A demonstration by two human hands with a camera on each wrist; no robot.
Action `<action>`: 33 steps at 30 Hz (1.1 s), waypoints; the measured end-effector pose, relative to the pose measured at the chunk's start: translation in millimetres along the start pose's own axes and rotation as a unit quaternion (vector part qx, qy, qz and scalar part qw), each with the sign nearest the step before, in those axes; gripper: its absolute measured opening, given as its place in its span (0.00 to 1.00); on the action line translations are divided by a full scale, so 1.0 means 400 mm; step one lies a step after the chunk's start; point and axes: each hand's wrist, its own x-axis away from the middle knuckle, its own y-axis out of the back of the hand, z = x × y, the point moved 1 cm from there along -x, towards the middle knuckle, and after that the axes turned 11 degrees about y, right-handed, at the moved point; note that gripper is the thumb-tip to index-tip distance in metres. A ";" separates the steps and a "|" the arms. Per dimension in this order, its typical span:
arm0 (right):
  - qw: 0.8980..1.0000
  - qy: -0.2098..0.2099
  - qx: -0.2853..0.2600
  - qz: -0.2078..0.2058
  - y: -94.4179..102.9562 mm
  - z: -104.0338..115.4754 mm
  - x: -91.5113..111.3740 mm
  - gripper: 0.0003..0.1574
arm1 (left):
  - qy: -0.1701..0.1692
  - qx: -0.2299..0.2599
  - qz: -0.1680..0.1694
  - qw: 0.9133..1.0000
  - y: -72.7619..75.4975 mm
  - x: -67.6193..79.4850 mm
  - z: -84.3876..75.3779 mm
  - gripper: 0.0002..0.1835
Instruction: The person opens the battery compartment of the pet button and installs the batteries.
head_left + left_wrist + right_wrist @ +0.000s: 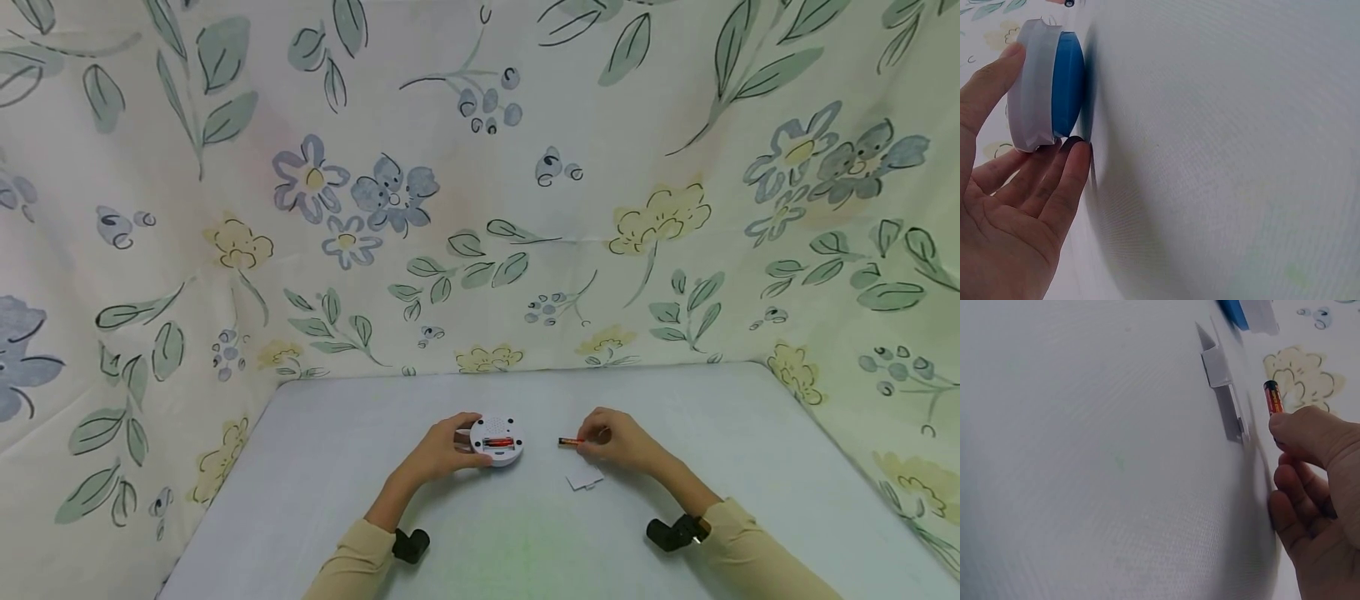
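A tabletop booth: floral fabric point(480, 192) around a pale table point(525, 533).

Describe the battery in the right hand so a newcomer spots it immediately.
Over the white table, find the right hand, near a white cover. It pinches the dark-ended red battery, held free, while the other visible battery sits inside the round device.
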 end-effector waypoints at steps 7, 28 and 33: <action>1.000 0.000 -0.010 -0.014 0.001 -0.001 -0.003 0.07 | 0.004 0.003 0.001 1.000 0.000 0.003 -0.005 0.42; 0.990 -0.021 -0.120 -0.067 -0.021 0.029 -0.073 0.05 | 0.011 -0.001 0.002 1.000 0.002 0.007 -0.005 0.43; 0.987 -0.023 -0.136 -0.081 -0.028 0.040 -0.082 0.06 | 0.011 0.000 0.002 1.000 0.001 0.007 -0.006 0.42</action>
